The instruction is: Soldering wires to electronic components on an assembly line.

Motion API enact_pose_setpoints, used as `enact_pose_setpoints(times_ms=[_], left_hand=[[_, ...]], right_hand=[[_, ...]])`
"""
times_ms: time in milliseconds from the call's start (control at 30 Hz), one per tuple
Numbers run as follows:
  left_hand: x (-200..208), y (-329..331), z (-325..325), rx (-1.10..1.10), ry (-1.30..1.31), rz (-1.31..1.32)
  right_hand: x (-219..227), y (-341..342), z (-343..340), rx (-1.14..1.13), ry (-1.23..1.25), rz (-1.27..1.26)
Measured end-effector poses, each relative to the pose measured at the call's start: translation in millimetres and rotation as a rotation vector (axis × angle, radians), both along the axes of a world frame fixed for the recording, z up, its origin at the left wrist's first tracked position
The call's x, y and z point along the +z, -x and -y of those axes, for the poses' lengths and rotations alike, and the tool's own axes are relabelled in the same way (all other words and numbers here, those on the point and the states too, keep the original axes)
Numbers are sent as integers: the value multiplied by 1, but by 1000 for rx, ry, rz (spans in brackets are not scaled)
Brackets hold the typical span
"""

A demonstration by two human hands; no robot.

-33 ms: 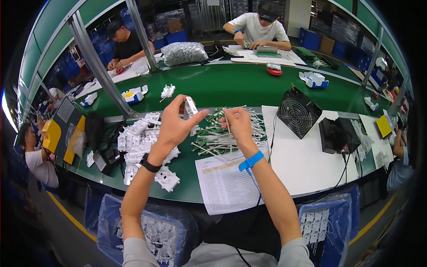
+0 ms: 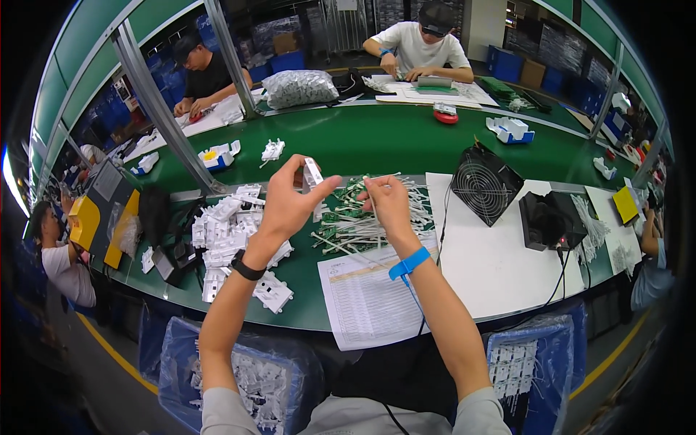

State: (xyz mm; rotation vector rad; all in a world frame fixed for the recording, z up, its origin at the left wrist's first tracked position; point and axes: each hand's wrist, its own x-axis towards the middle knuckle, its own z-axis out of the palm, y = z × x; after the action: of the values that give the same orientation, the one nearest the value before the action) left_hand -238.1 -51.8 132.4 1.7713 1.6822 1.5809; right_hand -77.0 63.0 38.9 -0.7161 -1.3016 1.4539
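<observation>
My left hand (image 2: 288, 199) is raised over the bench, its thumb and fingers closed round a white plastic housing (image 2: 313, 174) held on edge. To its right, my right hand (image 2: 389, 199) pinches what looks like a thin white cable (image 2: 369, 190); its far end is hard to make out. Below and behind the right hand lies a pile of white cables with small green circuit boards (image 2: 355, 226). A heap of white plastic housings (image 2: 226, 230) rests to the left, beside my left wrist.
A printed sheet (image 2: 370, 301) hangs slightly over the bench's front edge. At right stand a black fan (image 2: 487, 185) and a black box (image 2: 552, 220) with cords. A green conveyor belt (image 2: 348, 138) runs behind, co-workers beyond it. Lined blue bins (image 2: 170, 362) with white parts stand below.
</observation>
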Motion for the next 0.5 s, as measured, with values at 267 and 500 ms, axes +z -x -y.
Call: enact_pose_setpoints(times_ms=[267, 500], left_hand=[[-10, -19, -30, -235, 326, 815], [-5, -49, -16, -715, 397, 1245]], right_hand=[[51, -33, 20, -22, -98, -136], [90, -81, 61, 136, -187, 7]])
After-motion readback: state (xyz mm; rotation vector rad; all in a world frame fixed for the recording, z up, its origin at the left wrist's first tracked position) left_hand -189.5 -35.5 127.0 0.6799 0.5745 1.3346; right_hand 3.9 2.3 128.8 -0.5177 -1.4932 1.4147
